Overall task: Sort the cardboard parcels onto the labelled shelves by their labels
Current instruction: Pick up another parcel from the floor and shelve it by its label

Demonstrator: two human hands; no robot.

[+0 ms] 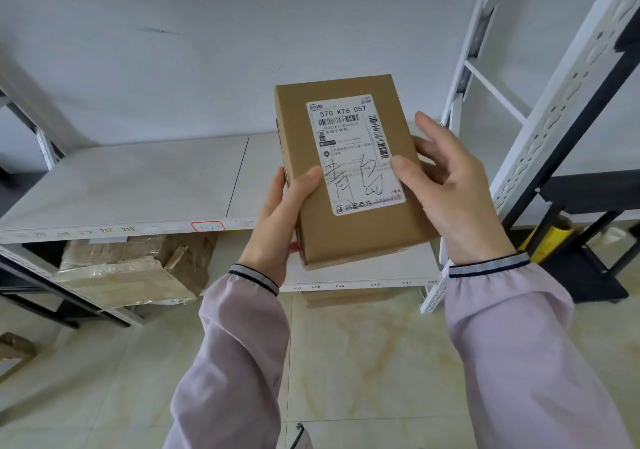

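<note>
A: We have the small flat brown cardboard parcel (349,171) up in front of us, above the white laminate shelf board (138,185); its white printed shipping label (356,154) faces us, with large handwritten characters across the lower half.

B: And the grip? Our left hand (277,220) is closed on the parcel's lower left edge, thumb pressed on the front face, fingers curled behind; our right hand (450,185) clamps the right edge, thumb on the label's margin, fingers wrapped round the back.

A: We judge it light, since fingertips alone carry it; the board looks stiff and uncrushed, so it should take a firm pinch without buckling.

B: The plain cardboard gives good friction; the glossy label may be slicker, so we would keep our thumbs on bare card where we can; holding by the long edges keeps the writing readable.

A: Next we match it against the red-bordered tag (207,227) on the shelf's front lip; we cannot read that tag from here.

B: The battered taped cardboard box (131,268) on the level below sits well apart from our hands.
</note>
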